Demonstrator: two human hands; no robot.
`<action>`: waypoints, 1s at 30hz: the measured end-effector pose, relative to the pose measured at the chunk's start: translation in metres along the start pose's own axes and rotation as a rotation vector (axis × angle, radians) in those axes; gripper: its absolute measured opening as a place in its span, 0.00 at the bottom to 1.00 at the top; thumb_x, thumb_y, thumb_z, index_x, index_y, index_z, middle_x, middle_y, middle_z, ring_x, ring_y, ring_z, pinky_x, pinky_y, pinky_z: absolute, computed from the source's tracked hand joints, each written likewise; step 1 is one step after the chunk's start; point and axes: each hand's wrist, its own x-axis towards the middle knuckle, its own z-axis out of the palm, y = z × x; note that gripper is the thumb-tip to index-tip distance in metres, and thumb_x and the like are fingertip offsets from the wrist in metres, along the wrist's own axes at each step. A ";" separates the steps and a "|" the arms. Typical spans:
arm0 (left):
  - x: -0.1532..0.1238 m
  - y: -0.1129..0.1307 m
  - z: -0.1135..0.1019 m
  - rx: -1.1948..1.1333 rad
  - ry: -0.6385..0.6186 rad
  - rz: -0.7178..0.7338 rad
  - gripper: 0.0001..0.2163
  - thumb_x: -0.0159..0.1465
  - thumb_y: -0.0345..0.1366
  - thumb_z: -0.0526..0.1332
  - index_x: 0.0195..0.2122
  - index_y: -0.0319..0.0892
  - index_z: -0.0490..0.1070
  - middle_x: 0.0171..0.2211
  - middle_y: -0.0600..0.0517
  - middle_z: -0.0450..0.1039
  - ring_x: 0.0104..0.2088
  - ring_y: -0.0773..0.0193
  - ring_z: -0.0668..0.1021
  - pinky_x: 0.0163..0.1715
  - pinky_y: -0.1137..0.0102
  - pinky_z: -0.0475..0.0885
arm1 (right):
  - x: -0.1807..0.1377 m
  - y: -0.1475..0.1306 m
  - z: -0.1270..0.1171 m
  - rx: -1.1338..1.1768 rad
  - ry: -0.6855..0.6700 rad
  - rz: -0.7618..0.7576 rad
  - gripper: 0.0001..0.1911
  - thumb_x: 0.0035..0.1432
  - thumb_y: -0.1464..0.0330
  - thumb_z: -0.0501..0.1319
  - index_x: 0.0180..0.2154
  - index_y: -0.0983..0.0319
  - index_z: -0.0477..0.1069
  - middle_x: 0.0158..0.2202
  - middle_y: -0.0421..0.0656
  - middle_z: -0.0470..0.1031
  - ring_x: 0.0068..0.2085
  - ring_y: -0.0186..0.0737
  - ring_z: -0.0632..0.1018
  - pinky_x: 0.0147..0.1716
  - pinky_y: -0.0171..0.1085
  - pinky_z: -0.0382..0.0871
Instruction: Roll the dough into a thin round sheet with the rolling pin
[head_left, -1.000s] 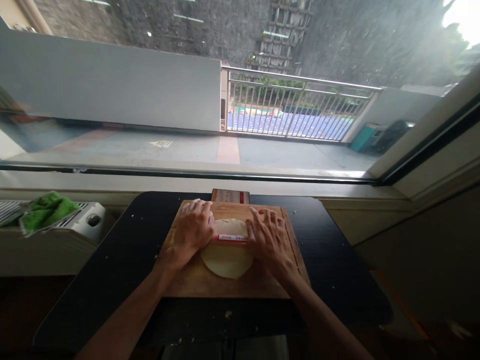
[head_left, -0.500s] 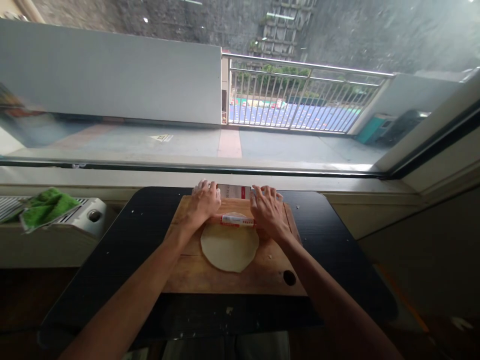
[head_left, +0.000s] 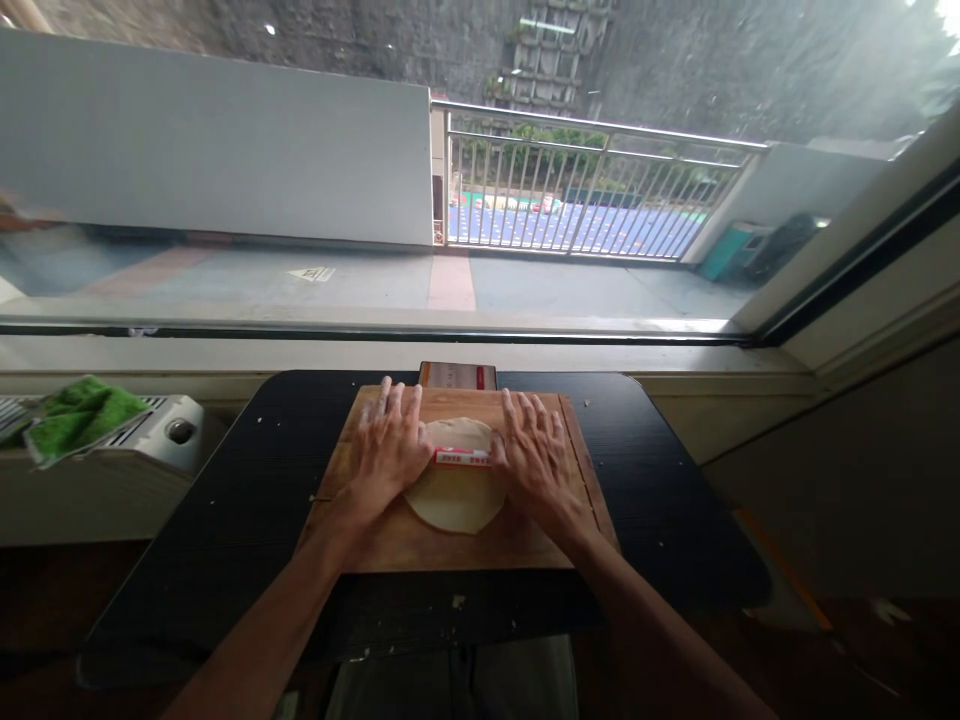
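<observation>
A round, thin sheet of dough (head_left: 455, 505) lies on a wooden cutting board (head_left: 457, 555). Across its far half rests a rolling pin (head_left: 463, 457), its middle wrapped in a red and white label. My left hand (head_left: 390, 440) lies flat over the pin's left end, fingers stretched forward. Over the right end, my right hand (head_left: 532, 445) is likewise flat with its fingers spread. Both palms hide the ends of the pin. The fingers look dusted with white powder.
The board sits on a black table (head_left: 652, 500) dotted with crumbs. Behind it is a flat box or tablet-like item (head_left: 459, 375). A green cloth (head_left: 88, 412) drapes over a white radiator (head_left: 169, 430) at left. A window sill (head_left: 360, 355) runs along the far side.
The rolling pin has come toward me from the dough's far edge. My fingers, bent before, are now stretched out flat. The view has shifted slightly.
</observation>
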 end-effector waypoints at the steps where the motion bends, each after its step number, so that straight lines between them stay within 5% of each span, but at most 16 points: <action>1: 0.008 0.001 0.001 0.016 0.019 -0.006 0.30 0.72 0.33 0.53 0.75 0.39 0.67 0.73 0.36 0.71 0.80 0.40 0.62 0.76 0.43 0.61 | 0.008 0.002 0.000 0.006 0.014 0.005 0.35 0.79 0.63 0.50 0.81 0.62 0.56 0.79 0.56 0.64 0.80 0.62 0.60 0.78 0.64 0.50; 8: 0.066 -0.001 0.014 0.078 0.030 -0.105 0.21 0.77 0.34 0.49 0.62 0.33 0.75 0.69 0.27 0.71 0.76 0.38 0.69 0.69 0.45 0.72 | 0.076 0.008 -0.007 0.074 0.093 -0.001 0.30 0.79 0.63 0.49 0.76 0.62 0.65 0.73 0.57 0.71 0.72 0.58 0.70 0.73 0.56 0.61; 13: 0.088 -0.005 0.016 0.096 0.032 -0.049 0.19 0.77 0.32 0.49 0.59 0.33 0.76 0.68 0.29 0.72 0.77 0.39 0.67 0.73 0.47 0.68 | 0.103 0.012 0.001 0.081 -0.068 0.035 0.33 0.79 0.63 0.49 0.79 0.61 0.60 0.78 0.57 0.64 0.77 0.60 0.64 0.76 0.60 0.57; 18: 0.057 -0.004 0.018 0.083 -0.102 -0.057 0.24 0.78 0.39 0.51 0.70 0.34 0.72 0.74 0.29 0.67 0.79 0.34 0.63 0.73 0.39 0.67 | 0.063 0.013 0.003 0.030 -0.181 -0.038 0.38 0.78 0.62 0.50 0.83 0.60 0.50 0.83 0.54 0.55 0.82 0.62 0.54 0.78 0.67 0.50; 23: 0.013 0.000 0.014 0.079 -0.067 -0.042 0.27 0.79 0.42 0.52 0.74 0.38 0.71 0.78 0.34 0.62 0.81 0.37 0.59 0.76 0.40 0.63 | 0.009 0.008 0.002 -0.032 -0.062 -0.053 0.36 0.79 0.62 0.51 0.82 0.62 0.54 0.82 0.54 0.58 0.82 0.59 0.56 0.80 0.63 0.47; 30: 0.028 0.005 0.010 0.045 0.054 -0.063 0.23 0.78 0.40 0.51 0.66 0.39 0.77 0.74 0.33 0.69 0.79 0.38 0.63 0.72 0.38 0.67 | 0.033 0.006 0.005 -0.027 -0.018 0.025 0.34 0.80 0.60 0.51 0.81 0.60 0.57 0.81 0.55 0.60 0.81 0.60 0.58 0.79 0.62 0.49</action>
